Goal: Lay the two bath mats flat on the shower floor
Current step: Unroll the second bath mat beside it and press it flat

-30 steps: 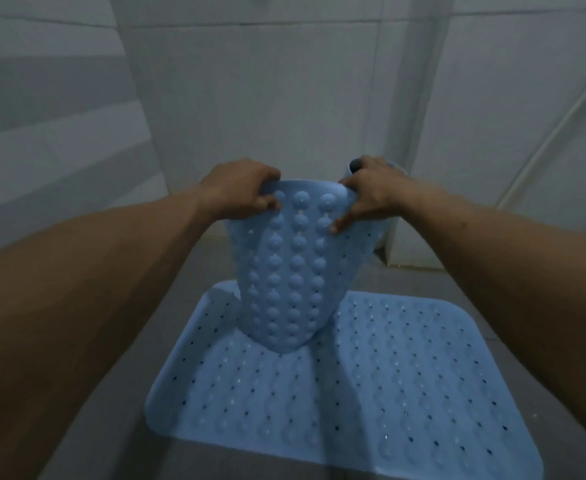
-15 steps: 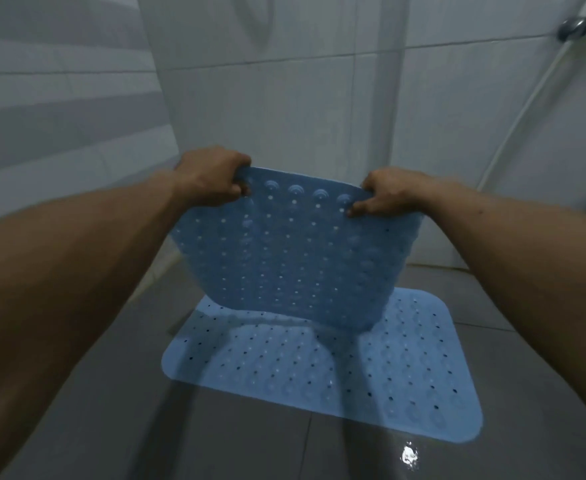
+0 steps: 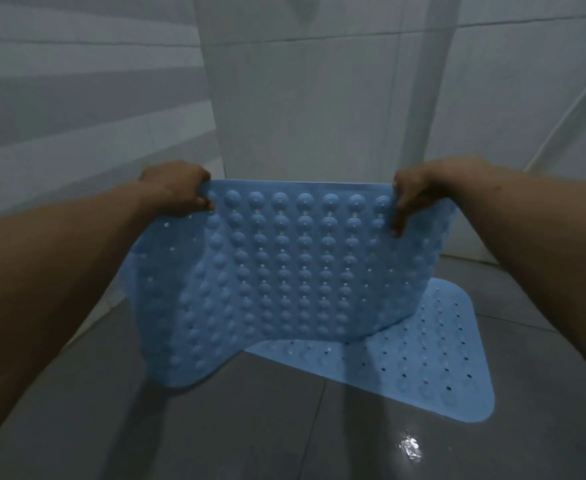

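Second blue suction-cup bath mat (image 3: 284, 278) held up in the air by its top edge, cup side toward the camera, hanging in a slack curve. Left hand (image 3: 177, 190) pinches the top left corner; right hand (image 3: 419, 188) pinches the top right, fingers (image 3: 397, 220) down the face. First bath mat (image 3: 423, 355) lies flat on the grey tiled shower floor (image 3: 267, 427), partly behind the hanging one. Step in hand, likely: placing mat two. Next move calls for lowering it cups down onto bare tile, left of the first, without overlap. Wet patch (image 3: 410, 448) near; tiled wall (image 3: 77, 133) close on the left.
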{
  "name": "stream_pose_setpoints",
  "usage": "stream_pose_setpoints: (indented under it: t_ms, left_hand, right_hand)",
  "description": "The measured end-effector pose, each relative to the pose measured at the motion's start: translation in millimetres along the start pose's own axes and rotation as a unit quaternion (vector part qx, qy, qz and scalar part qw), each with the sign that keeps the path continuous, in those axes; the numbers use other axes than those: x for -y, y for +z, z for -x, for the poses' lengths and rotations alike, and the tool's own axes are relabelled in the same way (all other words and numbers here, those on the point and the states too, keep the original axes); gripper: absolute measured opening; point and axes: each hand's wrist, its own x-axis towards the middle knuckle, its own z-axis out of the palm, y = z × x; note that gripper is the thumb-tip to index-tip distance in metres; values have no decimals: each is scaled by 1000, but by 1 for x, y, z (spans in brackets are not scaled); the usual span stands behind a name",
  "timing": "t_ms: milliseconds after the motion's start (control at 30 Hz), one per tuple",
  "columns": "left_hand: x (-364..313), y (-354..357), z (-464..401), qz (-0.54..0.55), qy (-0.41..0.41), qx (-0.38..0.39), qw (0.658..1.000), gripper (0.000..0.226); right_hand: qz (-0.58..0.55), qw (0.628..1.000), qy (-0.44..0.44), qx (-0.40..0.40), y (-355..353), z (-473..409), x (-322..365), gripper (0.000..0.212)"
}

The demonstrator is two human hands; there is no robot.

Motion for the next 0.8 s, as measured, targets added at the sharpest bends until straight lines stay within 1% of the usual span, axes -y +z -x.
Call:
stream_pose_setpoints:
  t_ms: [67, 133, 167, 200, 300, 367, 467, 533, 600, 733, 800]
  left_hand:
    - [7, 11, -1, 9, -8, -7, 1000, 34]
    - [11, 14, -5, 3, -17, -1, 1000, 35]
    - [12, 13, -8, 0, -19, 7, 1000, 36]
    - [14, 12, -10, -1, -18, 14, 1000, 38]
    - [19, 10, -20, 2, 1, 28, 1000, 41]
    - [23, 13, -26, 6, 11, 28, 1000, 43]
    - [30, 18, -34, 10, 26, 30, 999, 45]
    - [34, 19, -38, 17, 38, 41, 998, 47]
    - [37, 17, -41, 24, 53, 50, 997, 49]
    - [40, 6, -41, 32, 80, 83, 993, 52]
    - [37, -5, -39, 24, 100, 98, 990, 52]
  right_hand:
    - [4, 999, 15, -47, -2, -3, 11, 58]
    - [29, 988, 49, -142, 0, -4, 21, 69]
    - [32, 982, 67, -174, 3, -5, 24, 73]
    - [25, 979, 83, -184, 7, -6, 27, 76]
    - [10, 983, 116, -139, 11, -6, 29, 82]
    - [42, 987, 124, -97, 8, -1, 26, 84]
    - [79, 986, 141, -49, 5, 13, 17, 76]
    - [67, 985, 152, -52, 9, 24, 9, 70]
    - [43, 984, 154, -75, 16, 36, 4, 65]
    - [-12, 983, 117, -140, 17, 56, 8, 64]
    - [-23, 986, 97, -131, 10, 66, 10, 64]
